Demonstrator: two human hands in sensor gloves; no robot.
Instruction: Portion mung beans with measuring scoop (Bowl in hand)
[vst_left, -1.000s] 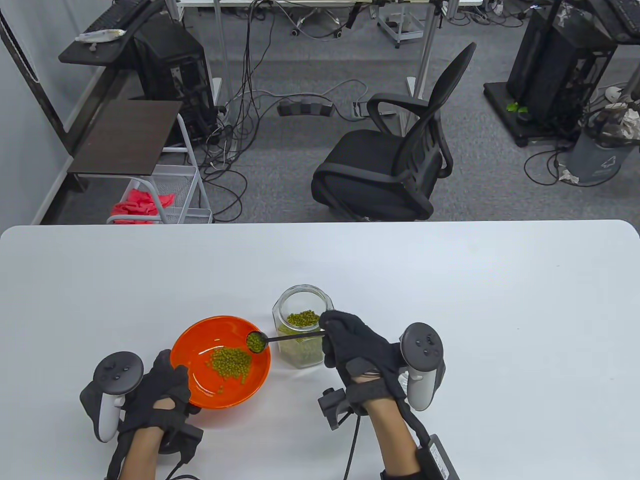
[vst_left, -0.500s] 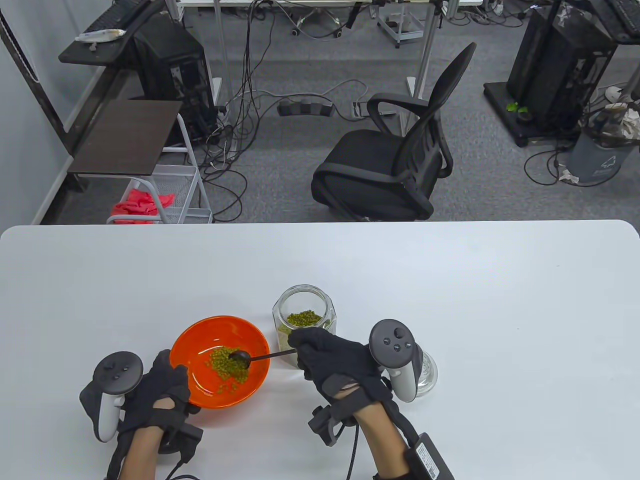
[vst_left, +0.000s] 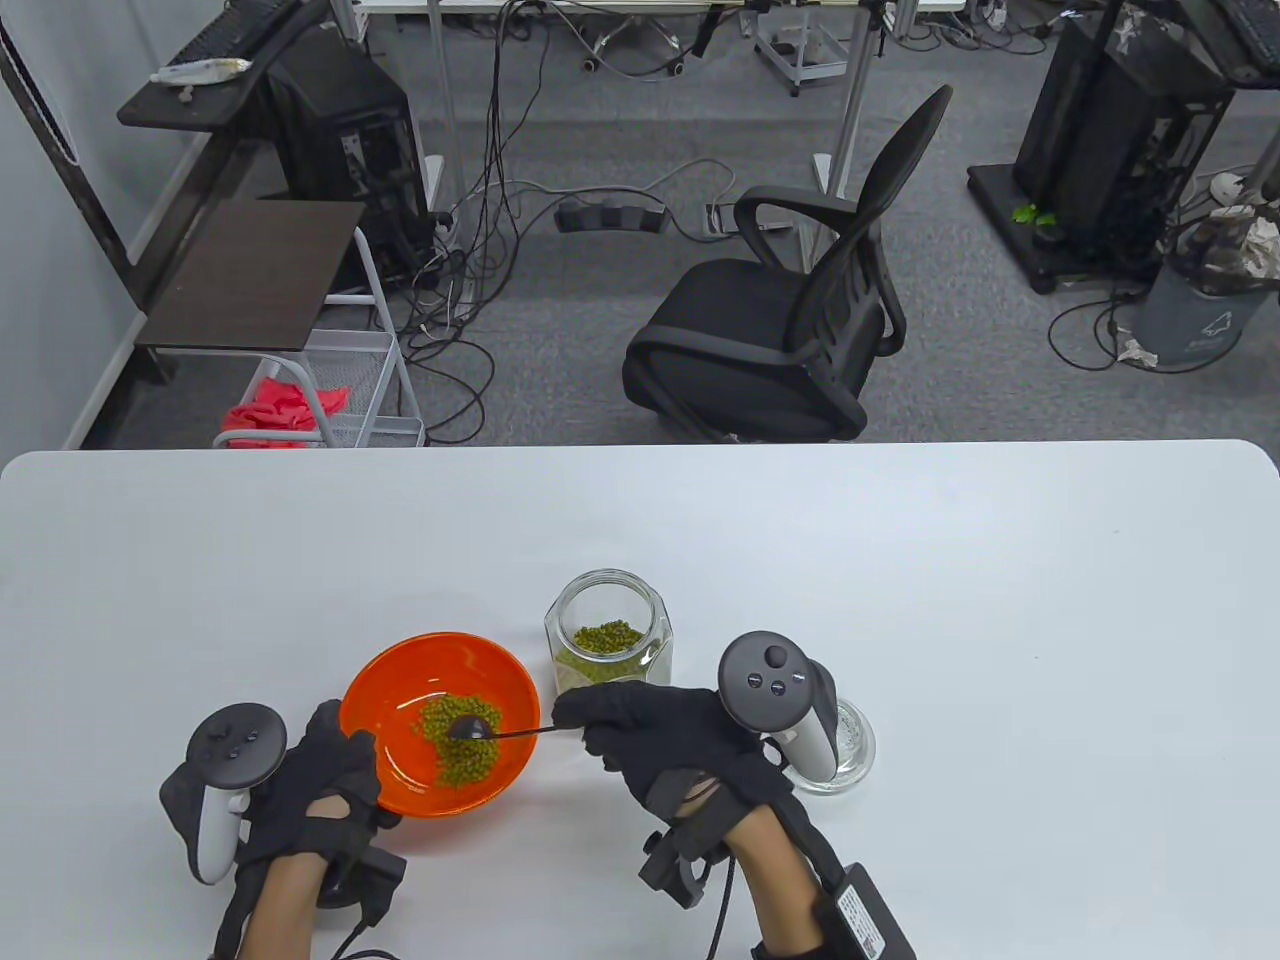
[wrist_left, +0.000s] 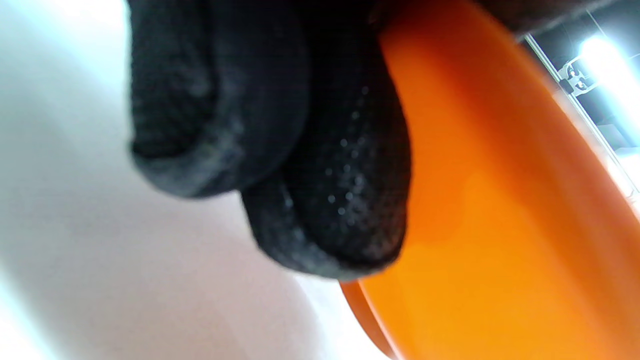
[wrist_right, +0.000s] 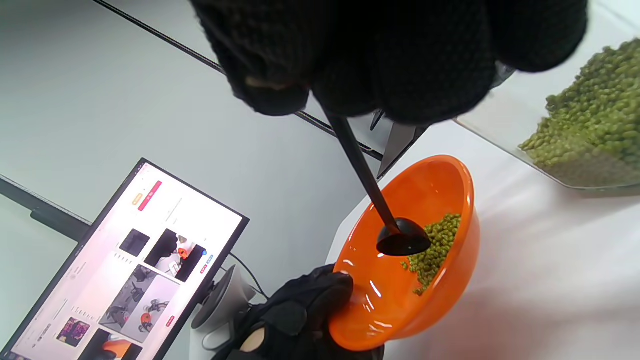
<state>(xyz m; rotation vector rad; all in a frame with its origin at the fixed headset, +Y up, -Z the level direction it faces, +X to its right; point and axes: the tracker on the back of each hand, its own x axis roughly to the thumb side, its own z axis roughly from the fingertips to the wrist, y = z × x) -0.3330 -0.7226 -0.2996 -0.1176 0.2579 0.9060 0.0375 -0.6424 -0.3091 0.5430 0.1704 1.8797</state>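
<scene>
An orange bowl (vst_left: 395, 680) with a pile of mung beans (vst_left: 462, 750) sits tilted at the table's front left. My left hand (vst_left: 325, 765) grips its near-left rim; its fingers (wrist_left: 345, 200) lie against the bowl's underside (wrist_left: 500, 225). My right hand (vst_left: 655, 730) pinches the handle of a black measuring scoop (vst_left: 474, 727), turned over above the beans in the bowl. In the right wrist view the scoop (wrist_right: 402, 240) hangs bowl-down over the beans (wrist_right: 435, 250). A glass jar (vst_left: 608, 640) holding mung beans stands open just right of the bowl.
A clear glass lid (vst_left: 845, 745) lies on the table behind my right hand's tracker. A monitor (wrist_right: 125, 265) shows in the right wrist view at the left. An office chair (vst_left: 790, 310) stands beyond the table's far edge.
My right hand carried the full scoop from the jar's side to over the bowl and turned it over; the beans fell onto the pile. The left hand and bowl stayed put.
</scene>
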